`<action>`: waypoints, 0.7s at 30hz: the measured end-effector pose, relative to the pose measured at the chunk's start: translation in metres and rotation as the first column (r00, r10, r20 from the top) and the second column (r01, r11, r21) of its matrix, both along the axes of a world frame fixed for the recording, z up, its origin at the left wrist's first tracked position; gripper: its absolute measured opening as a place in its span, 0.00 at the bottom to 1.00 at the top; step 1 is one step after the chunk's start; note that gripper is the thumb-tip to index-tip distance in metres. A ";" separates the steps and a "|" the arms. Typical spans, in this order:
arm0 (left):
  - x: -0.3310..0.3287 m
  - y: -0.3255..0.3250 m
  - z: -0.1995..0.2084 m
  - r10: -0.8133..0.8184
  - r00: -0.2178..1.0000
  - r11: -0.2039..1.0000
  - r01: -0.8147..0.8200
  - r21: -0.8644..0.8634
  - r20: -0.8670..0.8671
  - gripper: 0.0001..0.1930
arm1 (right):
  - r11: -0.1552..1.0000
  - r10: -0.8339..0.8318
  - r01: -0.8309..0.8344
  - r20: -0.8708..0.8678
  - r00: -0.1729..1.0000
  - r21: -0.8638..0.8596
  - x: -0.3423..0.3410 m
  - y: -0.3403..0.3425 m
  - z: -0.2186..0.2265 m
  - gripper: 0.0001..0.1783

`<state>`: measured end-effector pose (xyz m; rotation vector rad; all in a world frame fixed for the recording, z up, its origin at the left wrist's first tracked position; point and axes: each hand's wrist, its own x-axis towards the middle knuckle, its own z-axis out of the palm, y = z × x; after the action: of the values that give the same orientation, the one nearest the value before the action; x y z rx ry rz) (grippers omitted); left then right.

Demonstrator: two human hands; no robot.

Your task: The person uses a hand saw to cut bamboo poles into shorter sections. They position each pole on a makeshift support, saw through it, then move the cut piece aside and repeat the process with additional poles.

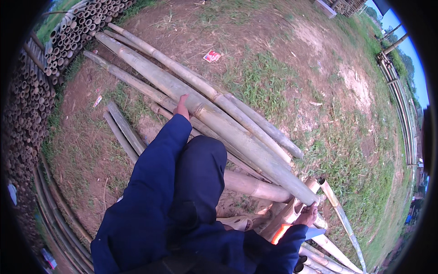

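Note:
A long, thick grey-green bamboo pole (228, 128) slants from the far left to the near right, in front of my bent knee. My left hand (181, 108) grips its near side around the middle, beside a node, with the thumb on top and the other fingers mostly hidden. At the pole's near right end, my right hand (306, 214) has its fingers curled against the rim. This end lies over a cut bamboo piece (283, 220). Below my right hand are a bright orange patch and a flat bluish thing (315, 233), whose kind I cannot make out.
Thinner bamboo poles (182, 73) lie alongside the thick one. Two short pieces (125, 130) rest left of my arm. A big stack of bamboo (73, 41) stands at the left, and more poles (340, 219) lie at the lower right. Red-and-white litter (211, 55) lies on the grassy dirt.

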<state>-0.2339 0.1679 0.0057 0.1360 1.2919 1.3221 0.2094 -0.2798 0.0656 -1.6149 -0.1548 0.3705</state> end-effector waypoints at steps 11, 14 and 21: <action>0.042 0.083 0.040 -0.107 0.987 0.990 0.095 0.104 0.123 0.37 | 0.996 -0.039 0.038 -0.017 0.999 -0.076 0.026 0.063 0.064 0.17; 0.048 0.128 0.018 -0.228 0.961 0.974 0.225 0.034 0.158 0.42 | 0.991 0.061 -0.077 -0.141 0.988 -0.108 0.089 0.105 0.058 0.16; -0.014 0.072 -0.010 -0.339 0.721 0.822 0.540 0.182 -0.605 0.47 | 0.971 0.024 -0.083 -0.256 0.966 -0.223 0.158 0.187 0.025 0.16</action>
<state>-0.2477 0.2396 -0.0040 1.0961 1.3571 1.0951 0.3676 -0.0931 0.0906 -1.7789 0.0402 0.6515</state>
